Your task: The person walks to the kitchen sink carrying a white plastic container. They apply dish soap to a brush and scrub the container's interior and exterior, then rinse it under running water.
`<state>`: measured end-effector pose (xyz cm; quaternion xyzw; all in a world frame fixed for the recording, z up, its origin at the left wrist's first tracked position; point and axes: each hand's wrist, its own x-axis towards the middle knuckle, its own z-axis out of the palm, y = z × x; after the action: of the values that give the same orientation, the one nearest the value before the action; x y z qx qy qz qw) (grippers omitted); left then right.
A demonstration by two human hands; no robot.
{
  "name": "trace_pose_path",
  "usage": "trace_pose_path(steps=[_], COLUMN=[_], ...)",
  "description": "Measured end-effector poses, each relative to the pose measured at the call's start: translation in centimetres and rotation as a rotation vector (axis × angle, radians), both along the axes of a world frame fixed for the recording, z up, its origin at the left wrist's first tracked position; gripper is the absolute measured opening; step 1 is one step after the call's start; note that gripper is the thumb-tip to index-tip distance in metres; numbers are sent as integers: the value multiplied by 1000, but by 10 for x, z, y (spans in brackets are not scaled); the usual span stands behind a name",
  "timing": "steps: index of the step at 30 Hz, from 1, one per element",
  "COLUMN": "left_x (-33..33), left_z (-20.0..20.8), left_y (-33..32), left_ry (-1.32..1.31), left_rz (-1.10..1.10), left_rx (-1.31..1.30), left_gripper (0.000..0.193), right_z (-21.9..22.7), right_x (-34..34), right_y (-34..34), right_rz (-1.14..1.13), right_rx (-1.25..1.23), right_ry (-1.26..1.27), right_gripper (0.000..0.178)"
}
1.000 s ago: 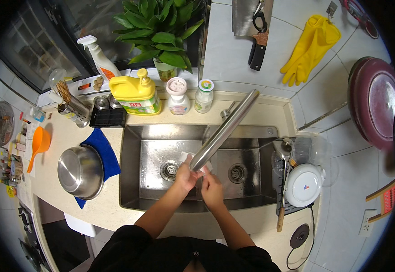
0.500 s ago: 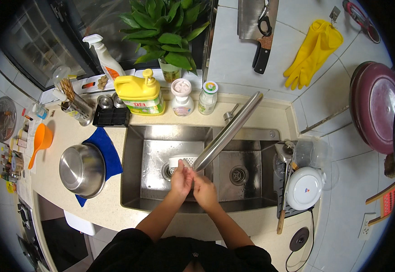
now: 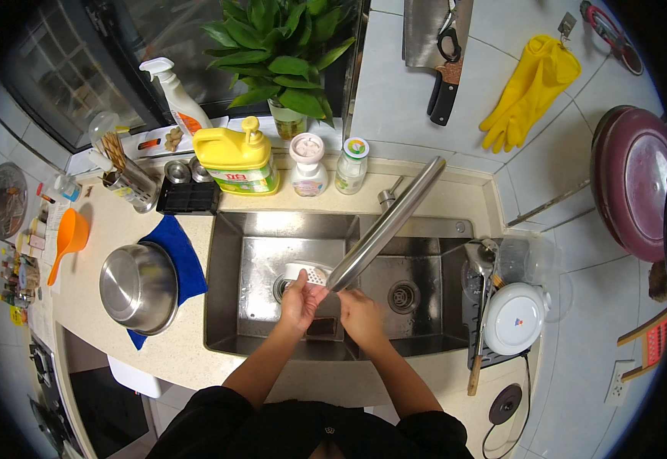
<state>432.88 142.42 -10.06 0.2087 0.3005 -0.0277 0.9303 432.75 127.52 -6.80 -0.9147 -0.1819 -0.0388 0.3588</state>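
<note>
Over the left basin of the steel sink, my left hand is closed on a white perforated piece, flat with rows of small holes; its exact kind is unclear. My right hand is apart from it, to the right, over the divider between the two basins. Its fingers are curled, and whatever they may hold is hidden. Right above both hands ends the thick steel faucet, slanting in from the back right. Below the white piece shows part of the left drain.
To the left, a steel pot rests upside down on a blue cloth. Behind the sink stand a yellow detergent jug, a pump bottle and a glass jar. At right, a rack holds a white bowl and a ladle.
My hands, close together before, have moved apart. The right hand has shifted right and slightly nearer to me; the left keeps the white perforated piece, which now shows more of its holes.
</note>
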Motion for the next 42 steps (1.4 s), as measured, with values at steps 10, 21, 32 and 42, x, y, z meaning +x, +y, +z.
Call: trace_pose_path(steps=[10,21,32,42], left_x=[-3,-2,10,15], left_z=[2,6,14,1], left_y=[15,0,-5,-7], left_ry=[24,-2,-47,-64], left_rz=[-32,-124,-76,-56], left_rx=[-101,-6,-14,-33], left_gripper=[27,23,23,29], right_z=[6,3,6,-11], right_x=[-1,-1,-5,-5], right_y=[-3,1,-8,-13], right_rz=[3,24,11,-75], right_rx=[23,56,108,172], right_ry=[43,26,73,72], right_gripper=[48,44,43,48])
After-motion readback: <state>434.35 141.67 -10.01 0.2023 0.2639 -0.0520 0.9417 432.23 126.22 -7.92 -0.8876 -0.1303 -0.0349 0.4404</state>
